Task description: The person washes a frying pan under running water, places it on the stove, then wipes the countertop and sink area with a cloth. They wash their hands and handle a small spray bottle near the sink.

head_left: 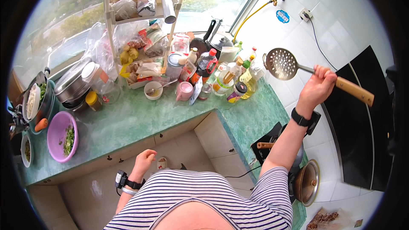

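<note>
My right hand (pixel 318 84) is raised at the right, closed around the handle of a perforated metal skimmer (pixel 281 64). The skimmer's wooden grip sticks out behind my fist, and its round bowl hangs in the air in front of the white tiled wall. Low in front of my body, my left hand (pixel 143 163) is loosely curled, with nothing seen in it. It is apart from the green countertop (pixel 127 121). Below my right forearm, a wooden handle (pixel 265 145) juts out over a black cooking surface, partly hidden by my arm.
Bottles (pixel 228 76), a pink mug (pixel 184 91) and a white bowl with a spoon (pixel 153 90) crowd the counter corner. A purple basin (pixel 63 137) of chopped greens stands left. A laden shelf rack (pixel 139 18) rises by the window. A black range hood (pixel 361 118) is at right.
</note>
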Demonstrator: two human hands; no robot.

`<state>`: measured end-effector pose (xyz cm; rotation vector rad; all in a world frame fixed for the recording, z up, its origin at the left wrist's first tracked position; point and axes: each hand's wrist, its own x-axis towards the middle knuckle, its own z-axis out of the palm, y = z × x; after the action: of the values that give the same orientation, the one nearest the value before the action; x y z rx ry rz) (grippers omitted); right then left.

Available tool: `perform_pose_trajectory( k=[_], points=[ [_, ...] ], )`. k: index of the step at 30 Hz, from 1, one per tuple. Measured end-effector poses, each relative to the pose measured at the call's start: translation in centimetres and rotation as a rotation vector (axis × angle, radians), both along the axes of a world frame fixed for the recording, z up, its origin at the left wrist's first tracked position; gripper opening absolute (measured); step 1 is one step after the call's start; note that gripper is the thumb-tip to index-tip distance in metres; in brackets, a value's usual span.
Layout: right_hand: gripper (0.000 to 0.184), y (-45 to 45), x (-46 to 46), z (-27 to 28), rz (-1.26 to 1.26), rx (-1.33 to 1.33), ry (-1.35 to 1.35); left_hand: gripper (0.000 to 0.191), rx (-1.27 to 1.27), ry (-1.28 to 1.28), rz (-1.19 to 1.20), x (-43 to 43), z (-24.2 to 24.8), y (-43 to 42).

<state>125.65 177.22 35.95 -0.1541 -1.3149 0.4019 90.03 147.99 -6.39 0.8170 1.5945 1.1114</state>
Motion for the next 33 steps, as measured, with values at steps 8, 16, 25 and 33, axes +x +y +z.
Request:
perform_pose_trajectory(
  k=[8, 16, 25, 33],
  points=[
    [0.026, 19.7, -5.0, 3.5, -0.052, -0.116, 0.219, 0.017, -0.005, 0.024, 0.091, -4.0, 0.5, 5.6],
    [0.018, 35.1, -9.7, -4.3, 0.099, -0.369, 0.388, 0.019, -0.152, -0.027, 0.374, -2.6, -1.0, 5.7],
    [0.019, 46.3, -12.8, -18.6, -0.048, -0.674, 0.341, 0.019, -0.142, -0.028, 0.490, 0.8, 0.2, 10.3],
    [0.020, 50.7, -15.3, -28.1, -0.166, -0.870, 0.077, 0.017, -0.155, -0.092, 0.563, 2.4, -1.7, 10.3]
  ],
)
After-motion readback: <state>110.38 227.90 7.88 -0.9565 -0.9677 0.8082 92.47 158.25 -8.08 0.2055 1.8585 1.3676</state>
